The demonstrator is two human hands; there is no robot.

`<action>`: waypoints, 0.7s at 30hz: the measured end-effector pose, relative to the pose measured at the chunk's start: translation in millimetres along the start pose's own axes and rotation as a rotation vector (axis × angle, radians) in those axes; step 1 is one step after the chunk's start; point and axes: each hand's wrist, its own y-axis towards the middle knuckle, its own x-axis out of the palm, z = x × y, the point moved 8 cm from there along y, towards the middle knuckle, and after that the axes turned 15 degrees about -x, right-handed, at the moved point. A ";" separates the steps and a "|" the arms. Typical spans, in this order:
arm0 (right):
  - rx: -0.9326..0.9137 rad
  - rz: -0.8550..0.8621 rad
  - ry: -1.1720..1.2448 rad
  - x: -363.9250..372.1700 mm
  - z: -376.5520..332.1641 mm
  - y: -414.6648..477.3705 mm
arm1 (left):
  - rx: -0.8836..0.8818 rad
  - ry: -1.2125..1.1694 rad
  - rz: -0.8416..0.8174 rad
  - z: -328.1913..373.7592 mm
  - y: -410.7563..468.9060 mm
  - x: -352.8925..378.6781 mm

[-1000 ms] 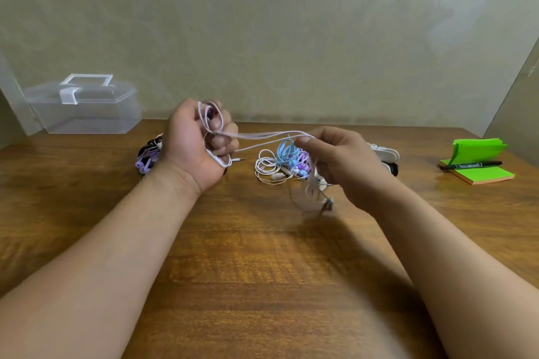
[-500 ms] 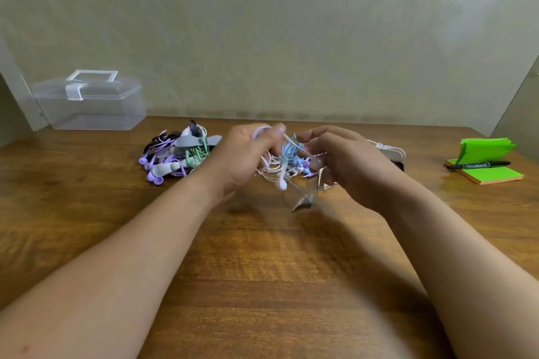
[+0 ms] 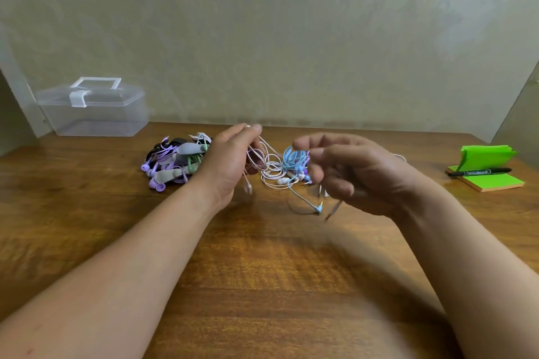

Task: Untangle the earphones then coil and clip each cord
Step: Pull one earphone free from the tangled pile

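Earphone cord (image 3: 262,159), thin white loops, gripped by left hand (image 3: 230,160); right hand (image 3: 353,172) curls, hold unclear.

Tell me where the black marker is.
In the head view, the black marker lies on the green sticky-note pad at the table's right side, right of the right hand.

Two hands: left hand (image 3: 230,160), right hand (image 3: 358,172). One clear box (image 3: 93,108), one black marker (image 3: 478,172), one green notepad (image 3: 493,182). Two lots of earphones: clipped heap (image 3: 172,162), loose heap (image 3: 280,169).
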 end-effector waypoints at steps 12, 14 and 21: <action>-0.072 0.131 -0.521 -6.4 19.6 8.1 | 0.052 0.365 -0.251 -2.9 -15.9 38.2; -0.164 0.099 -0.542 -4.3 13.5 9.8 | 0.022 0.378 -0.238 -6.9 -13.2 34.7; 0.098 -0.680 -0.412 36.8 16.7 -25.4 | -0.169 -0.146 -0.117 -12.6 5.4 4.7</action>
